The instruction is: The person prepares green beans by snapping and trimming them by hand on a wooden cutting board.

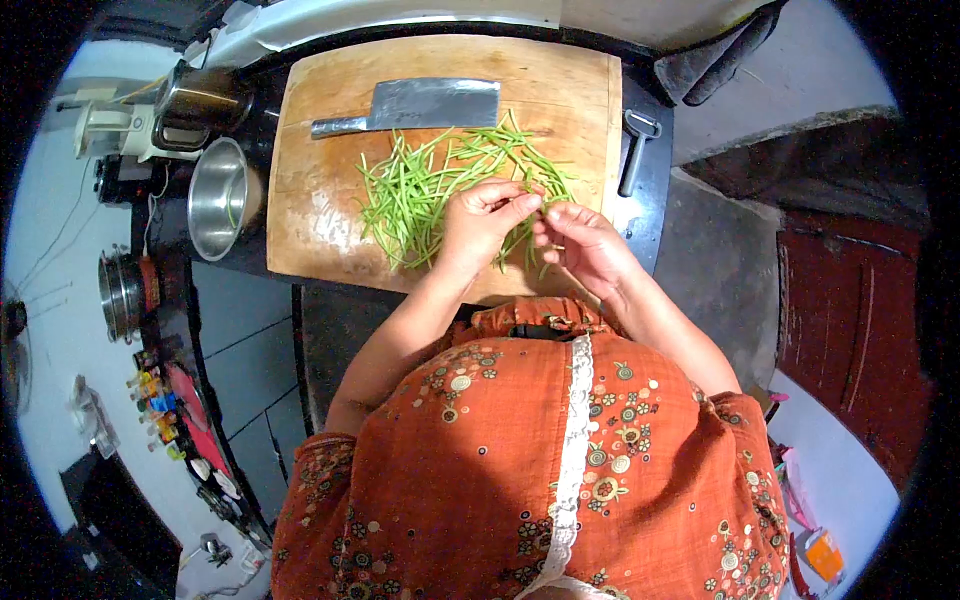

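Observation:
Over the right part of a loose pile of thin green beans, both my hands are close together. My left hand is closed in a pinch, thumb against fingers, on the end of a green bean. Fingers curled, my right hand pinches at the same spot, its fingertips almost touching the left ones. The bean is mostly hidden by the fingers. Beneath lies a wooden cutting board. A cleaver rests flat above the pile, its handle pointing left.
Left of the board stands a steel bowl with a green piece inside. Behind it is a steel pot. A peeler lies on the dark counter to the right. Several bottles stand at the lower left.

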Tool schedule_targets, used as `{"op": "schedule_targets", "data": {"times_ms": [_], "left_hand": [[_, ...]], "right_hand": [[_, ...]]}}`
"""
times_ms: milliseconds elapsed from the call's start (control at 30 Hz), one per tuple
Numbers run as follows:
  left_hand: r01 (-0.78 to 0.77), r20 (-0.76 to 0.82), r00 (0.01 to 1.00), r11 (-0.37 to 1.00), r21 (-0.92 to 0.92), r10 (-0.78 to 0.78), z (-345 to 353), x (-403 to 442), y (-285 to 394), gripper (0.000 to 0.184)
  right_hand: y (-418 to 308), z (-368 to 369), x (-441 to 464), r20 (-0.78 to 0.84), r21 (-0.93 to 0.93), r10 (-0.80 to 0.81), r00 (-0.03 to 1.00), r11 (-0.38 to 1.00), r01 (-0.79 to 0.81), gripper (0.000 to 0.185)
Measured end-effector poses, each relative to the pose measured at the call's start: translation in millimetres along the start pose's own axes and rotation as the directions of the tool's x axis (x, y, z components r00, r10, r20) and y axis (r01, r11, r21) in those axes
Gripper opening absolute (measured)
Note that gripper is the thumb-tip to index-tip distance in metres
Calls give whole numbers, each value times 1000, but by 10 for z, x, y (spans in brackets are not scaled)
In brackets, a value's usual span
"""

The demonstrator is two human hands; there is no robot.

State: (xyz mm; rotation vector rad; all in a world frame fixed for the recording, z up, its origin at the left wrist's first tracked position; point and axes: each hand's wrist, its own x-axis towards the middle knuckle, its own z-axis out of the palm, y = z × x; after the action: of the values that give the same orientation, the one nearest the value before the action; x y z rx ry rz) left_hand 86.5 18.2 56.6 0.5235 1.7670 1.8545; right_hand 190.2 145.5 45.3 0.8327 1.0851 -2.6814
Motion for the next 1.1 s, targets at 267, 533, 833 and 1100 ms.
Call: {"op": "schedule_targets", "data": {"times_ms": [267,533,833,1100], "left_hand": [[-273,70,954,747,606,291,-68,-7,78,12],[-116,60,993,887,447,100,-45,-32,46,11],[327,39,945,930,-167,-326,-299,88,27,15],[437,-37,899,895,87,-436,-687,163,-234,14]], "right_hand": [[-155,110,30,25,-526,-498,867,730,435,19],[-62,51,99,-28,-557,-450,892,749,360,13],[-106,-442,33,-141,-634,-511,848,705,319,12],[-456,-1328,-94,-263,-930,-742,617,364,41,23]]}}
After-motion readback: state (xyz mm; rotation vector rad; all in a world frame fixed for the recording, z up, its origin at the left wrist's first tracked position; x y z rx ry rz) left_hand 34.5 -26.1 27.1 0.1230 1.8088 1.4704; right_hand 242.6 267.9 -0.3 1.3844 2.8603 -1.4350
